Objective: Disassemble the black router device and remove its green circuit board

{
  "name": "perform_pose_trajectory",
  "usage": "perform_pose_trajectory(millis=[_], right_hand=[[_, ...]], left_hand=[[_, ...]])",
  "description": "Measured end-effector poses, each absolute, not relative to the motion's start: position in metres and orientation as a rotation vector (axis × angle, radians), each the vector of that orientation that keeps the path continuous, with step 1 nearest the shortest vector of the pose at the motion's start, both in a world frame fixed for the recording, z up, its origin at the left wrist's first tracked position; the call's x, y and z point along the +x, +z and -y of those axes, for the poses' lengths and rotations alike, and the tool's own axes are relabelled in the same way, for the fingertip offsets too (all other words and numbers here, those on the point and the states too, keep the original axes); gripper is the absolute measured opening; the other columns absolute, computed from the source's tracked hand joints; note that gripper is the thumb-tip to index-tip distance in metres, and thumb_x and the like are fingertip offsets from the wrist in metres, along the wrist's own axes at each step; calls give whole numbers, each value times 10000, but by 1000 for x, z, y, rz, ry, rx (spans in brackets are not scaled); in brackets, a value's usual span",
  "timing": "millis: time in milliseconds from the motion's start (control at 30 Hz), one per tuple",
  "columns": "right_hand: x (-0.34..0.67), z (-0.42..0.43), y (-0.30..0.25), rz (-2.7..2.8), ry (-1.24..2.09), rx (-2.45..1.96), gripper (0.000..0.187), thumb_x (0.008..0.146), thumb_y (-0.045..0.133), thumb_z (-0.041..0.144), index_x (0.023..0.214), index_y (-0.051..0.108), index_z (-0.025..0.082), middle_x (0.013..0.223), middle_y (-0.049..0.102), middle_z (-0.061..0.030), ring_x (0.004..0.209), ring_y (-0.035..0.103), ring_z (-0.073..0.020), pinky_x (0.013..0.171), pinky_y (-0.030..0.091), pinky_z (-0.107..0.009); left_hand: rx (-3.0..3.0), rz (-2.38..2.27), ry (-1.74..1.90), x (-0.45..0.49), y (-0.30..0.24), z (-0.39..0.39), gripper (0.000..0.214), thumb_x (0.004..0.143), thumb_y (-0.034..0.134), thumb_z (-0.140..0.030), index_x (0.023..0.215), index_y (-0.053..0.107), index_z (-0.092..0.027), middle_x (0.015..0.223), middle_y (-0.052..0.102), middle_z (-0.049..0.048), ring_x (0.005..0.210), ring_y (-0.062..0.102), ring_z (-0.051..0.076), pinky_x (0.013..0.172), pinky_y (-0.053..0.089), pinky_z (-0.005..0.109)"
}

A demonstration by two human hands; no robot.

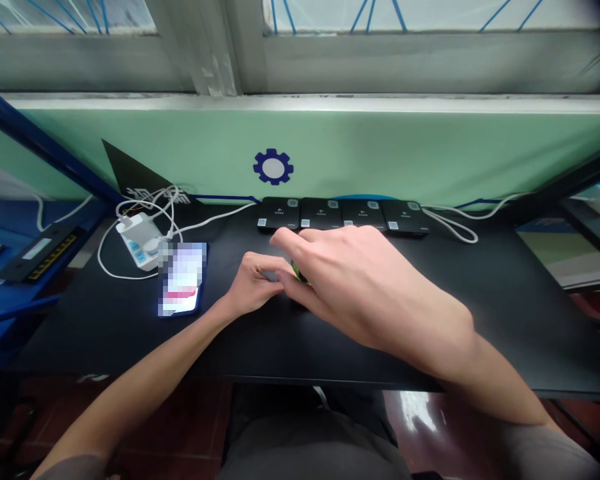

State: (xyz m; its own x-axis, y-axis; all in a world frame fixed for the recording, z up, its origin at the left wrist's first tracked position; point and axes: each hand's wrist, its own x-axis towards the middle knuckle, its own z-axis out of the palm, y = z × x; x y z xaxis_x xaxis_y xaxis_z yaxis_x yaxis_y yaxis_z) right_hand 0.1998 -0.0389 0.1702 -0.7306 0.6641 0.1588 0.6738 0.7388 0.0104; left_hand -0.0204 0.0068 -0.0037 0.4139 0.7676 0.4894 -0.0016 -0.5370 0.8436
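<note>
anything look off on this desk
The white cables bunch in a loose tangle around the power strip, and the lit smartphone lies angled, unlike the four black units lined up neatly behind it.

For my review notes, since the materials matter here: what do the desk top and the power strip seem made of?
The desk top looks like matte black laminate or painted board, judging by its even, low-sheen surface; the look leaves that open. The power strip appears to be white moulded plastic, with smooth, rounded edges.
</note>
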Motion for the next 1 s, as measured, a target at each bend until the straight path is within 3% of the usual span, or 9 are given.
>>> perform_pose_trajectory(millis=[133,700,800,933,1000], right_hand=[[195,40,173,2795,-129,-1218,162,1130,666,312,1020,595,216,761,690,0,566,601,-211,582,164,-366],[197,39,174,2817,-74,-1229,131,1077,676,191,974,600,219,760,666,-5,584,566,-192,586,184,-365],[198,38,176,2827,-31,-1251,117,1077,683,197,977,623,208,779,697,-22,609,607,-204,581,193,-362],[201,36,175,2806,-15,-1214,120,1094,672,219,983,630,205,793,711,-24,611,620,-208,575,194,-360],[203,36,174,2786,-29,-1191,135,1110,652,235,980,628,207,779,701,-19,593,606,-206,575,184,-364]], left_hand=[[1863,-655,1217,-19,-2,-6,315,940,966,-377,763,808,-169,712,769,3,643,671,135,640,514,240],[1956,-751,1231,-14,2,1,275,929,968,-327,787,812,-152,705,746,18,606,622,127,568,475,235],[2033,-721,1244,-15,3,3,238,950,909,-296,802,782,-159,693,738,11,574,607,122,560,474,239],[2094,-703,1312,-17,0,3,312,1019,726,-419,826,761,-176,675,712,14,552,605,149,575,508,284],[2066,-772,1425,-18,0,5,268,1032,678,-393,891,763,-181,719,726,20,586,634,166,611,530,307]])
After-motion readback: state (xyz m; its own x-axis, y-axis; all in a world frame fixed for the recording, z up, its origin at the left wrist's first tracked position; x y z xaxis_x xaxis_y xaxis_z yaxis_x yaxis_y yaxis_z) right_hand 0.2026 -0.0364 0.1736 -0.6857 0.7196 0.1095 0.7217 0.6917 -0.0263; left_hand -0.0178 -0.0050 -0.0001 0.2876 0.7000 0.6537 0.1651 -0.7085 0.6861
